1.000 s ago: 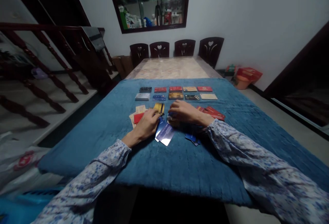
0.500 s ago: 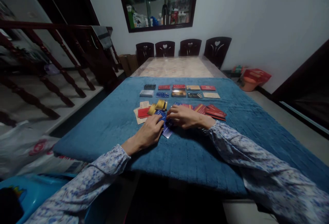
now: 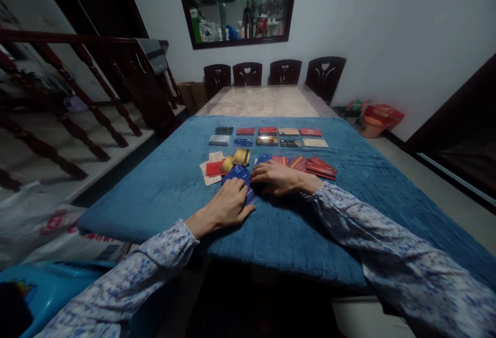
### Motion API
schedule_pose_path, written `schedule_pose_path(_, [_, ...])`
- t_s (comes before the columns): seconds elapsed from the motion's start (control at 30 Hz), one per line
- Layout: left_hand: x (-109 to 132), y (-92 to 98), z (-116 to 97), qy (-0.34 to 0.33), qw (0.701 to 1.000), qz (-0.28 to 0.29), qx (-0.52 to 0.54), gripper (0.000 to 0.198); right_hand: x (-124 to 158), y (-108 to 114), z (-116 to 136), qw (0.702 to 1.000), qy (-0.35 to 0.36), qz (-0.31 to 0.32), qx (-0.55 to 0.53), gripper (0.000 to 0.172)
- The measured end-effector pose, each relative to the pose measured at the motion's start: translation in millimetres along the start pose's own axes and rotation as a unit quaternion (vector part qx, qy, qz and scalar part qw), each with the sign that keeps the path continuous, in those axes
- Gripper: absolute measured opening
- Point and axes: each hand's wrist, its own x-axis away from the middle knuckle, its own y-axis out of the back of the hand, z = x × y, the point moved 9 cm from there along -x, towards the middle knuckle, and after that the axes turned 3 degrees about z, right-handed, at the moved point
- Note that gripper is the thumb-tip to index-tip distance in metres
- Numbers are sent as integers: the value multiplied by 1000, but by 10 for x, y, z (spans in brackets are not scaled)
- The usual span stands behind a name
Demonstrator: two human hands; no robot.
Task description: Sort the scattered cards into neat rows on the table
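Observation:
My left hand (image 3: 228, 202) lies over blue cards (image 3: 237, 173) with its fingers on them and its thumb stretched to the right. Just right of it, my right hand (image 3: 279, 177) rests palm down with bent fingers; what its fingertips hold, if anything, is hidden. Gold cards (image 3: 241, 156), a red card (image 3: 214, 168) and pale cards lie beyond my left hand. Past my right hand are blue cards (image 3: 264, 157) and fanned red cards (image 3: 322, 167). Two rows of small card stacks, among them a gold one (image 3: 267, 141), lie farther back.
A blue cloth (image 3: 163, 193) covers the near part of the marble-topped table (image 3: 263, 100). Dark chairs (image 3: 248, 74) stand at the far end. Plastic bags (image 3: 58, 224) and a light-blue plastic object (image 3: 58, 286) are at the lower left.
My left hand has flattened onto the blue cards, and its thumb has spread out to the right. My right hand has barely moved. The view has shifted slightly.

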Motion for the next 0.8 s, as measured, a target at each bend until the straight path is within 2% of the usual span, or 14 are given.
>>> schedule_pose_path(0.2, [-31, -12, -19, 14, 1000, 0, 10, 22, -1, 36, 42, 1000, 0, -1, 16, 45])
schedule_pose_path(0.47, [-65, 24, -8, 16, 999, 17, 21, 16, -3, 44, 82, 1000, 20, 3, 22, 32])
schedule_pose_path(0.63, [-88, 91, 44, 14, 997, 25, 78, 19, -5, 92, 87, 999, 30, -3, -12, 24])
schedule_pose_path(0.8, [-102, 199, 100, 12, 991, 10, 130, 22, -13, 164, 66, 999, 14, -16, -38, 23])
